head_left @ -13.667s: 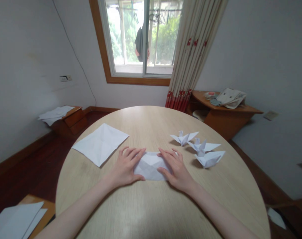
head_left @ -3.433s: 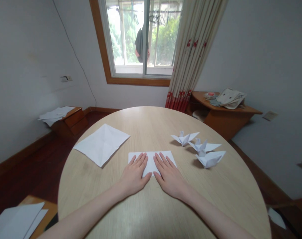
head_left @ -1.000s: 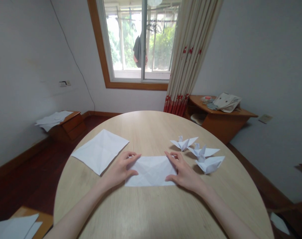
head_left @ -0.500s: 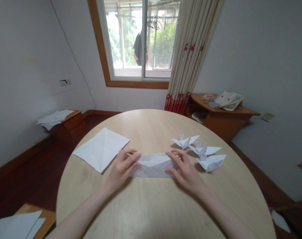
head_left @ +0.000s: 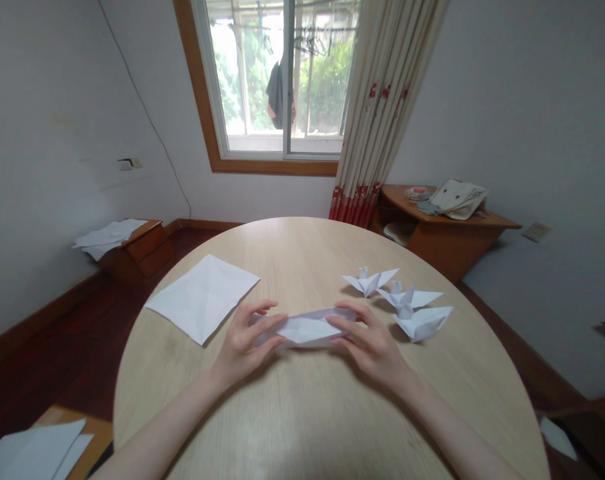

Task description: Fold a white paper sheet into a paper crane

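A partly folded sheet of white paper (head_left: 310, 328) is held at both ends just above the round table (head_left: 302, 413). At its left end, my left hand (head_left: 247, 337) grips it between thumb and fingers. My right hand (head_left: 365, 333) pinches the right end, fingers over the top and thumb at the near edge. The paper's middle shows pale creases and raised layers; its ends are hidden by my fingers. To the right stand three folded paper cranes: a far one (head_left: 371, 282), a middle one (head_left: 407, 297) and a near one (head_left: 422, 325).
A square white sheet (head_left: 203, 299) with crease lines lies on the table at left. Loose papers (head_left: 110, 235) rest on a low wooden cabinet, and more sheets (head_left: 35, 450) at lower left. A wooden corner desk (head_left: 445, 233) holding a cloth bag (head_left: 460, 199) stands beyond the table.
The folded paper has narrowed from near to far, its near edge lifting and its far layer tilting up. Both hands have curled in slightly on its ends.
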A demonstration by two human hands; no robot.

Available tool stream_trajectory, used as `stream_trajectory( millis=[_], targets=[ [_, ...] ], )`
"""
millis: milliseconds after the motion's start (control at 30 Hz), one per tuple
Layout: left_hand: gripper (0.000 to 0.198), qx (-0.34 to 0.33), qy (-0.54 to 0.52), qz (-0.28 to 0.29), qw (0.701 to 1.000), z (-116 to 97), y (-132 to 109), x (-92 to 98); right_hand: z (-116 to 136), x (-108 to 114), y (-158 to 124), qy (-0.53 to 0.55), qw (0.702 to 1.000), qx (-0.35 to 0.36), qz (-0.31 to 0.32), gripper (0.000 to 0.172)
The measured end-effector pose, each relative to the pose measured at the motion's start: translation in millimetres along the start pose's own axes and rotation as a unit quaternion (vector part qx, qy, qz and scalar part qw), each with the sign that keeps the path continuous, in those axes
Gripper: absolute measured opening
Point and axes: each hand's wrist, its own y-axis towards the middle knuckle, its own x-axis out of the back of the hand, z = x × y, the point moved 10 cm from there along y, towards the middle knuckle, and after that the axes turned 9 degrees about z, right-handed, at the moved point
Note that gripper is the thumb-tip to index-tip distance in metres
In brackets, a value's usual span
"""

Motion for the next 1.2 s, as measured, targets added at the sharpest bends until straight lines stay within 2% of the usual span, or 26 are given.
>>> stream_trajectory(
  millis=[400, 533, 633, 900, 1200],
  targets=[
    [0.019, -0.02, 0.025, 0.029, 0.999, -9.7, 3.8, 0.4, -3.1, 0.0, 3.0, 0.117, 0.991, -0.072, 0.004, 0.016],
    [0.025, -0.009, 0.021, 0.023, 0.999, -6.7, 3.3, 0.7, -7.8, 2.1, 3.1, 0.142, 0.985, -0.094, -0.002, 0.007],
    [0.026, -0.007, 0.015, 0.02, 1.0, -6.4, 3.4, 1.7, -7.1, 1.3, 3.7, 0.145, 0.985, -0.093, 0.008, 0.01],
    [0.009, 0.007, -0.016, 0.016, 1.0, -4.4, 2.0, 1.5, -4.4, -1.3, 3.8, 0.132, 0.987, -0.089, 0.022, 0.012],
    [0.02, -0.014, 0.013, 0.045, 0.999, -14.4, 4.3, -2.2, 5.9, -2.1, 4.1, 0.11, 0.992, -0.045, 0.033, 0.02]
  ],
)
